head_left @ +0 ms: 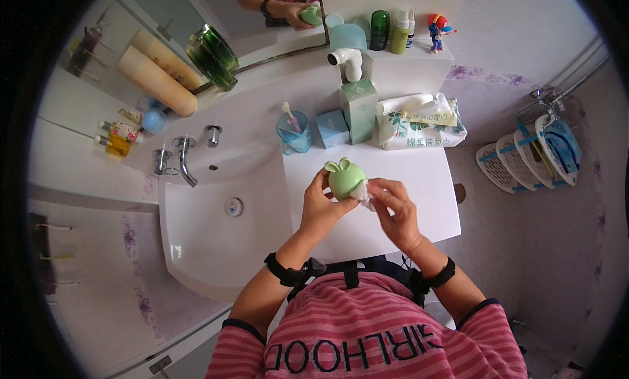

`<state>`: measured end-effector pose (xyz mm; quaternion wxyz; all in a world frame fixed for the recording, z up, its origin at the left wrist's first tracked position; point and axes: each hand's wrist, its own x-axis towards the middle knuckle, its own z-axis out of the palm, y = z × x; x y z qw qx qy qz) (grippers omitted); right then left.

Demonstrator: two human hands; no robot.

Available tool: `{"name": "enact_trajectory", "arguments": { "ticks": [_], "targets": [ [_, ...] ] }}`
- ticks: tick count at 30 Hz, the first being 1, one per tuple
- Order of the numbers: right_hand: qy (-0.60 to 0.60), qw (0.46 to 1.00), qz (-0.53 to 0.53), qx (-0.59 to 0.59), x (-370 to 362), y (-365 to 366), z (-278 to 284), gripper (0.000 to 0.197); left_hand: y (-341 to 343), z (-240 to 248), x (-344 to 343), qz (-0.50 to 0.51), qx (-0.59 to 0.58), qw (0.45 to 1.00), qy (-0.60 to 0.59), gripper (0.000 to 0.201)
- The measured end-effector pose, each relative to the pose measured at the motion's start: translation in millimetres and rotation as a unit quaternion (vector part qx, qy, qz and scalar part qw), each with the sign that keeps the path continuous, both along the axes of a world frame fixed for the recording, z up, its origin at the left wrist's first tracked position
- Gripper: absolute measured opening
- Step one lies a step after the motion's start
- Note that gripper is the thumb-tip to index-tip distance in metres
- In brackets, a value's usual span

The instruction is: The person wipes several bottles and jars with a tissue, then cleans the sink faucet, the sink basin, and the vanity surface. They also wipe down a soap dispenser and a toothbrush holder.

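My left hand [318, 207] is closed around a light green, rounded object with two small ears [345, 180], holding it above the white countertop [419, 215]. What kind of object it is, I cannot tell. A crumpled white tissue [362, 193] is pinched in the fingers of my right hand [398, 215] and touches the green object's right side. Behind my hands stand a blue cup [293, 140] with a toothbrush [290, 115] in it, a small blue box [333, 130], a tall pale green box [359, 113] and a soft tissue pack [422, 127].
To the left is a white sink [196, 241] with a chrome faucet [185, 163]. Bottles, among them a dark green one [379, 30], and a small figurine [438, 35] line the back ledge. A mirror [262, 25] rises behind. White plastic racks [524, 157] hang at the right.
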<state>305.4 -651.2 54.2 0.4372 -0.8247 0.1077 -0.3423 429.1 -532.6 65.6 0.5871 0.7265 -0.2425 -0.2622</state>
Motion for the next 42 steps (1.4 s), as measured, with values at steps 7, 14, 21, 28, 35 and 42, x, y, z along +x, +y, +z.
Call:
{"name": "enact_trajectory", "arguments": {
  "ticks": [7, 14, 21, 28, 35, 42],
  "targets": [
    [-0.038, 0.974, 0.040, -0.218, 11, 4, 19, 0.044, -11, -9, -15, -0.001, 0.041, 0.947, -0.320, 0.064],
    [0.081, 0.935, 0.018, -0.344, 19, 18, 35, 0.036, -4, -17, -8, 0.001, 0.038, 0.907, -0.420, 0.049],
    [0.042, 0.971, -0.054, -0.231, 26, -8, 43, 0.030, -3, -15, -14, -0.026, 0.059, 0.924, -0.377, 0.060],
    [-0.001, 0.974, 0.025, -0.225, 0, -31, 27, 0.034, -10, -24, -21, -0.039, 0.086, 0.960, -0.263, 0.067],
    [-0.056, 0.967, -0.235, -0.080, -20, -71, 6, 0.025, -36, -43, -28, -0.078, 0.090, 0.974, -0.192, 0.073],
    [-0.055, 0.932, -0.200, 0.298, -60, -126, -22, 0.027, -80, -68, -42, -0.099, 0.105, 0.958, -0.249, 0.072]
  ]
}}
